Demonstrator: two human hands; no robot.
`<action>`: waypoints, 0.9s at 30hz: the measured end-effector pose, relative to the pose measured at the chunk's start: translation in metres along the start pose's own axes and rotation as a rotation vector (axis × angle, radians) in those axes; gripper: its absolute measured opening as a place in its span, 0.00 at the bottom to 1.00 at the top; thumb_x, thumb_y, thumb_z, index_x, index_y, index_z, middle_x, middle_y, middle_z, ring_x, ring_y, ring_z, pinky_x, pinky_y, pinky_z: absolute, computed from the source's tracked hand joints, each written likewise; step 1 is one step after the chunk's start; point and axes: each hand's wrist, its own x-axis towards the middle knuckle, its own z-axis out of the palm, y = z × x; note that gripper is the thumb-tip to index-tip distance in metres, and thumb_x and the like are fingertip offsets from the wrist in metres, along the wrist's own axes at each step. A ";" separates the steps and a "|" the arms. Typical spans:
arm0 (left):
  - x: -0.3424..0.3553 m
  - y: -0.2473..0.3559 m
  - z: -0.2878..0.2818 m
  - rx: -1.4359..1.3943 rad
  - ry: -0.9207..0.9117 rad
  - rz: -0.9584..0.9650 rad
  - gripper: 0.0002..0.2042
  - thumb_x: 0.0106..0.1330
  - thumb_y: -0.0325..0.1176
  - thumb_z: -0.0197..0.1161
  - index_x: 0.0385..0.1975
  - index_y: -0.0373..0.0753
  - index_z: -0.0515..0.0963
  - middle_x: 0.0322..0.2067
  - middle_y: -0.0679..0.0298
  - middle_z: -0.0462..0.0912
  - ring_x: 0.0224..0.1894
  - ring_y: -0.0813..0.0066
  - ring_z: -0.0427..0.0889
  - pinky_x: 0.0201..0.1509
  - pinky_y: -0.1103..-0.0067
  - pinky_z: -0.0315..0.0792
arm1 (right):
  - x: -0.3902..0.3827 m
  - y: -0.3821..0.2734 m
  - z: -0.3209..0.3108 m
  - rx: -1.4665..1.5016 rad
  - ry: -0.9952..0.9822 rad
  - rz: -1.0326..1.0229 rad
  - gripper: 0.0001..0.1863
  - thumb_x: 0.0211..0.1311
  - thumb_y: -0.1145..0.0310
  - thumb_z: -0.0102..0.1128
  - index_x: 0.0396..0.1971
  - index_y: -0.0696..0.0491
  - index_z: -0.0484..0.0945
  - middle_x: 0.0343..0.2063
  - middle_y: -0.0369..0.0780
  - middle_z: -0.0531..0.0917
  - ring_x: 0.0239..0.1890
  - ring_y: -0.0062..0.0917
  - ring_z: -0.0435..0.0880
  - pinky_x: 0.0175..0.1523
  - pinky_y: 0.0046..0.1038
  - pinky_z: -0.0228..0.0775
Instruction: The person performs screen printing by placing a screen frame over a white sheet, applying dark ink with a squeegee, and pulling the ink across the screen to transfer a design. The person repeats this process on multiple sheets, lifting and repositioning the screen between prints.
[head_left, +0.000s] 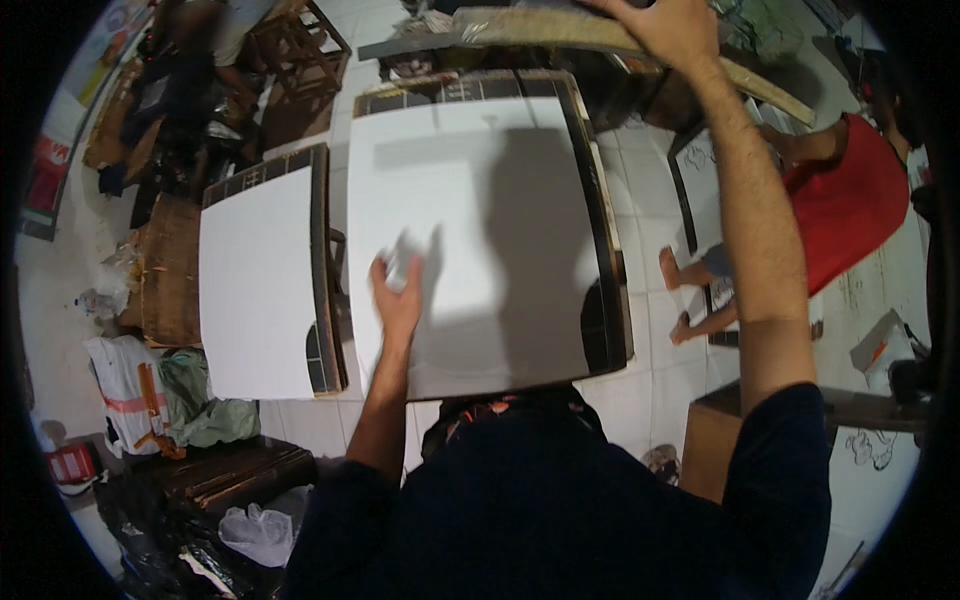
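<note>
In front of me lies a large white sheet [450,300] on a dark-edged board [590,150]. Just over its left half hovers my left hand [400,295], thumb and fingers apart, with nothing held; motion blurs the fingertips. I cannot tell whether it touches the sheet. My right arm stretches far forward, and my right hand [675,35] appears in front of a long bar [545,28] at the top. The thumb points left, while most fingers are cut off by the upper edge, so any hold is hidden. Shadows cover much of the sheet's right side.
A second white-covered board [260,290] stands to the left. Bags [130,390] and a dark chest [240,470] sit at lower left. On the right, a person in red [850,200] bends beside boards with drawings [695,165]. A brown box [710,445] is near my right elbow.
</note>
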 end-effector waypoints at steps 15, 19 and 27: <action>-0.065 0.004 0.120 -0.856 -0.139 -1.015 0.37 0.70 0.55 0.57 0.68 0.32 0.64 0.62 0.49 0.73 0.62 0.54 0.75 0.66 0.58 0.69 | -0.334 0.015 0.164 0.155 -0.479 -0.036 0.21 0.57 0.56 0.76 0.48 0.46 0.80 0.42 0.37 0.82 0.50 0.32 0.79 0.61 0.43 0.63; -0.070 -0.041 0.124 0.048 -0.138 0.029 0.45 0.57 0.47 0.77 0.70 0.30 0.62 0.66 0.44 0.70 0.69 0.48 0.69 0.73 0.57 0.61 | -0.318 0.026 0.189 0.055 -0.661 -0.077 0.21 0.52 0.65 0.76 0.47 0.46 0.80 0.41 0.37 0.82 0.50 0.34 0.80 0.58 0.42 0.65; -0.047 -0.068 0.125 0.476 -0.277 0.516 0.63 0.43 0.47 0.85 0.76 0.30 0.50 0.72 0.43 0.62 0.78 0.49 0.58 0.80 0.48 0.46 | -0.313 0.025 0.175 0.129 -0.731 -0.068 0.20 0.47 0.71 0.76 0.42 0.47 0.80 0.37 0.36 0.81 0.46 0.34 0.80 0.51 0.40 0.65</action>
